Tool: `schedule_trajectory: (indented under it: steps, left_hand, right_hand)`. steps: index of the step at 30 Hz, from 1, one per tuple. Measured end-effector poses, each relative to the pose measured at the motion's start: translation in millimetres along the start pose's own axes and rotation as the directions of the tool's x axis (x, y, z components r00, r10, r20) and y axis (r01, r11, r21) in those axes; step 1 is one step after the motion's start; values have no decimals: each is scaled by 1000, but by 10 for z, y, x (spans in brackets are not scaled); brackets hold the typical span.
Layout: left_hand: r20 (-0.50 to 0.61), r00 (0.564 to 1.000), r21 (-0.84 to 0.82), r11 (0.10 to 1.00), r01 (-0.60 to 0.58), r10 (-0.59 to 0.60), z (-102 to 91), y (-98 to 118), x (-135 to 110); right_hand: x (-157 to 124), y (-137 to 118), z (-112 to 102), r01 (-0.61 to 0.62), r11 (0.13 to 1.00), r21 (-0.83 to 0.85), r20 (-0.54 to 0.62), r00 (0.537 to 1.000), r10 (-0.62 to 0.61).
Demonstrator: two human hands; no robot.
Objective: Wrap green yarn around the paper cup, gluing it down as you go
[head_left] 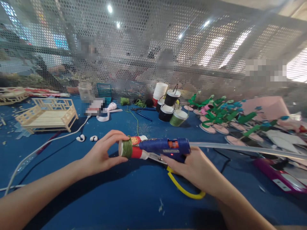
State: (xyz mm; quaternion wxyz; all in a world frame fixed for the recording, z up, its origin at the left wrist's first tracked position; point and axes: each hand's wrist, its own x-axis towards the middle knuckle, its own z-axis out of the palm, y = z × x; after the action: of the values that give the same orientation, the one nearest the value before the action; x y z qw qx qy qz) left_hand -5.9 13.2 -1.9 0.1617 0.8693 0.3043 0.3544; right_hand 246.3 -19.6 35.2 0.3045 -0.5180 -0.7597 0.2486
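Observation:
My left hand (105, 150) grips a red and white paper cup (136, 152) that lies on its side in the air, its base end wrapped in green yarn (126, 148). From the wrapped part, a strand of yarn runs back to a green ball (124, 101). My right hand (192, 166) is closed around a blue hot glue gun (165, 146) with a lit red light and a long clear glue stick (240, 148) out of its rear. The nozzle meets the cup beside the yarn. Scissors with yellow handles (184, 188) show under the right hand; whether it holds them too is unclear.
Yarn-covered cups (166, 112) and a stack of paper cups (160, 91) stand at the back. Green craft plants (216, 118) crowd the right, near a purple power strip (279, 175). At left are a small wooden bench (49, 116), a white cable (52, 139) and earbuds (81, 138).

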Motion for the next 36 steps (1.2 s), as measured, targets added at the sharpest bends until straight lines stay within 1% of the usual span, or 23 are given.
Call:
schedule_trajectory:
  steps: [3,5,10,17,21,26,29,32,36]
  left_hand:
    - [5,999,-27,999,32,-32,-1,-8,1]
    - [5,1000,-28,999,28,-28,1,-4,-2]
    - [18,1000,18,1000,-19,19,5,19,-10]
    - [-25,999,65,997,-41,42,3,-3,-11]
    - [11,997,110,990,-83,82,-1,8,-16]
    - [15,990,138,981,-139,138,14,27,-30]
    - [34,988,159,975,-155,152,26,33,-41]
    - [51,985,169,970,-174,168,32,37,-48]
    - [52,982,187,964,-190,184,34,40,-49]
  right_hand:
    - [1,6,7,-4,1000,13,14,1000,4]
    - [6,0,6,-5,1000,-6,5,1000,5]
    - [12,-8,-5,17,999,-33,-33,999,-18]
    - [4,15,10,5,1000,12,-4,1000,-5]
    - [8,7,1,-24,1000,19,-13,1000,24]
    - [20,19,1,-76,996,49,-17,997,77]
    - [28,37,11,-120,990,79,-23,992,122]
    - [29,65,19,-107,991,85,-32,993,110]
    - [38,99,26,-91,994,53,-41,995,93]
